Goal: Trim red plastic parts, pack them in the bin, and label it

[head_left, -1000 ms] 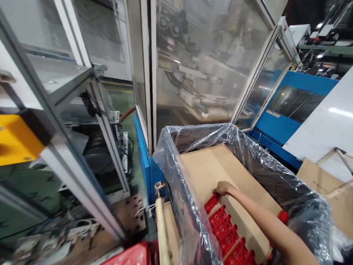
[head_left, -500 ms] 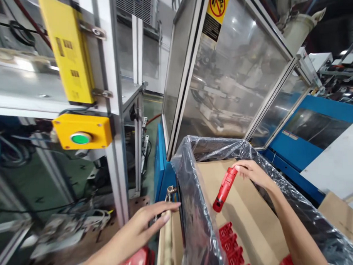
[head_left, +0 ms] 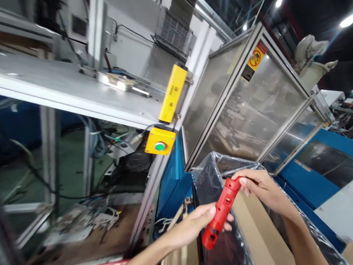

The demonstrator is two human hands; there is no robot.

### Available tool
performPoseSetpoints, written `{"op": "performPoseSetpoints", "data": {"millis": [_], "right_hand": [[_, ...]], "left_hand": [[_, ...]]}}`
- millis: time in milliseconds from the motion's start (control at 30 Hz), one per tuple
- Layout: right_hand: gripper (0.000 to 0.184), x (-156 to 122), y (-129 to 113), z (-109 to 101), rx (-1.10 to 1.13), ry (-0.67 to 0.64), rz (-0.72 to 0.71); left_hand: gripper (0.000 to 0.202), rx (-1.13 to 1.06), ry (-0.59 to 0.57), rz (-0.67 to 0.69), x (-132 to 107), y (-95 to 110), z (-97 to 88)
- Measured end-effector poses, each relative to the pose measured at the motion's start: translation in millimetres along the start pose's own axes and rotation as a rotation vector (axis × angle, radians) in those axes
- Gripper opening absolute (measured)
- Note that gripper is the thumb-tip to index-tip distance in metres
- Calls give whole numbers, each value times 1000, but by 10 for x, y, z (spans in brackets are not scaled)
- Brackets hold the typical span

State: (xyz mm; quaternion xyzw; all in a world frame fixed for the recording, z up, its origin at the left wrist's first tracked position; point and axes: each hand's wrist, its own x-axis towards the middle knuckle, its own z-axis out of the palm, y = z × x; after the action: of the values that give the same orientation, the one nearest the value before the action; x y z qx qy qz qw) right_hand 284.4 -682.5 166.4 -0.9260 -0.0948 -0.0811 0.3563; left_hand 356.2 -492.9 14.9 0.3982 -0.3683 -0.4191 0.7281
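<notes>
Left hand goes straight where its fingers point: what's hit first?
The long red plastic part, already held by the left hand. Beyond it, probably the brown cardboard sheet inside the clear-plastic-lined box; depth unclear.

Red plastic part between both hands

Yellow warning sticker with red prohibition circle on clear machine guard, wording unreadable
</notes>
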Motion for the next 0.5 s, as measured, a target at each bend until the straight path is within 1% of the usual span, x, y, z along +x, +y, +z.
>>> {"op": "performPoseSetpoints", "data": {"millis": [67,133,200,333,400,500], "right_hand": [[33,176,-127,198,38,-14,29],[33,354,-272,412,57,-6,47],[33,529,-454,644,51,18,52],[32,843,-901,1085,12,41,48],[32,963,-1120,1235,-8,59,47],[32,1059,-1383,1358,-29,92,45]], "left_hand": [[64,-135,-1,-19,-230,107,-113],[62,-226,54,-46,-476,226,-269],[63,-297,94,-59,-728,369,-451],[68,-372,117,-39,-1188,699,-796],[65,-381,117,-35,-1362,840,-924],[59,-387,92,-44,-1534,984,-1059]]}}
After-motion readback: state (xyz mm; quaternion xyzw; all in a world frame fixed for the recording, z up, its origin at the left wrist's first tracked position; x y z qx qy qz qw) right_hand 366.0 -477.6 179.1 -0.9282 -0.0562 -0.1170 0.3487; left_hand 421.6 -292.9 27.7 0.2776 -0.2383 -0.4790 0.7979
